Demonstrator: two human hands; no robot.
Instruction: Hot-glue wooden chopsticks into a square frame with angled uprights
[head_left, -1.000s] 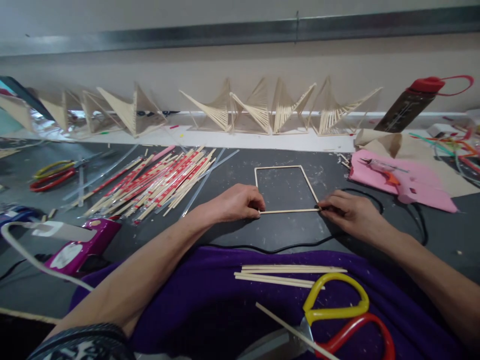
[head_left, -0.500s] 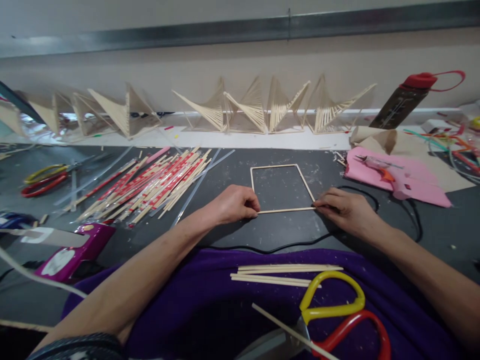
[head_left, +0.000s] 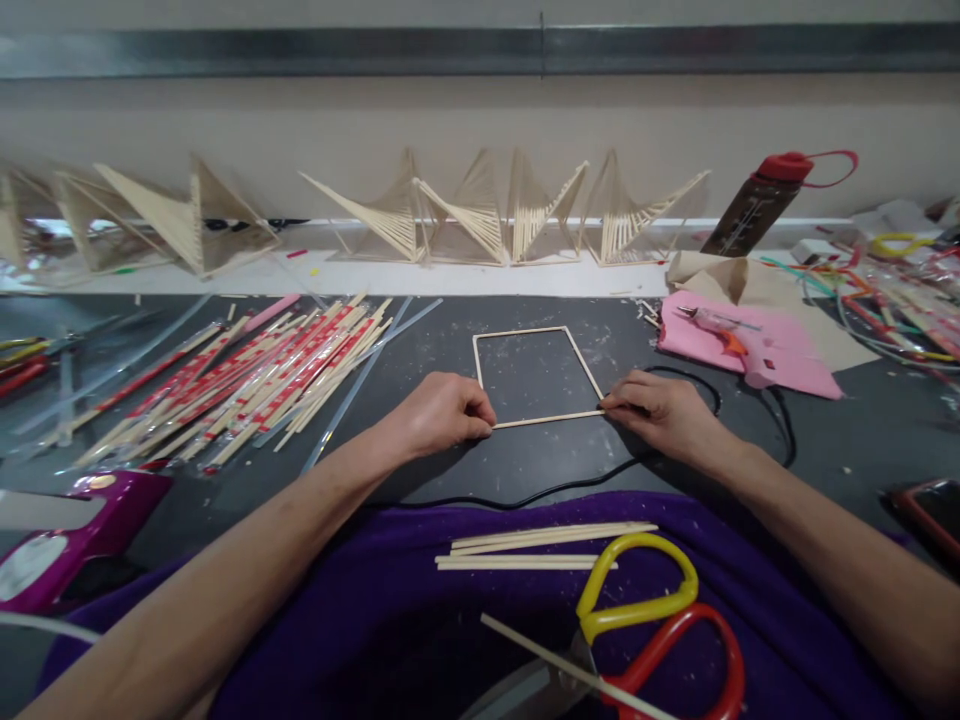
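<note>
A four-sided frame of thin wooden sticks (head_left: 547, 419) lies flat on the dark grey table (head_left: 525, 465). My left hand (head_left: 454, 408) pinches its near left corner between thumb and fingers. At the near right corner, my right hand (head_left: 652, 405) is closed on the frame in the same way; its fingertips hide the joint. Several loose sticks (head_left: 525, 563) rest on purple cloth (head_left: 360, 610) over my lap. Beside them are scissors (head_left: 637, 615) with one yellow and one red handle, a single stick lying across their blades.
Wrapped stick bundles (head_left: 300, 370) and clear glue sticks (head_left: 360, 380) lie to the left. On pink foam (head_left: 806, 375) at the right sits a glue gun (head_left: 754, 360), its black cable (head_left: 517, 503) crossing before the frame. Twisted stick models (head_left: 390, 225) and a bottle (head_left: 750, 215) stand behind.
The view has turned slightly to the right, so everything appears shifted left. Both hands keep their hold on the frame's near corners, and the frame stays in place on the table.
</note>
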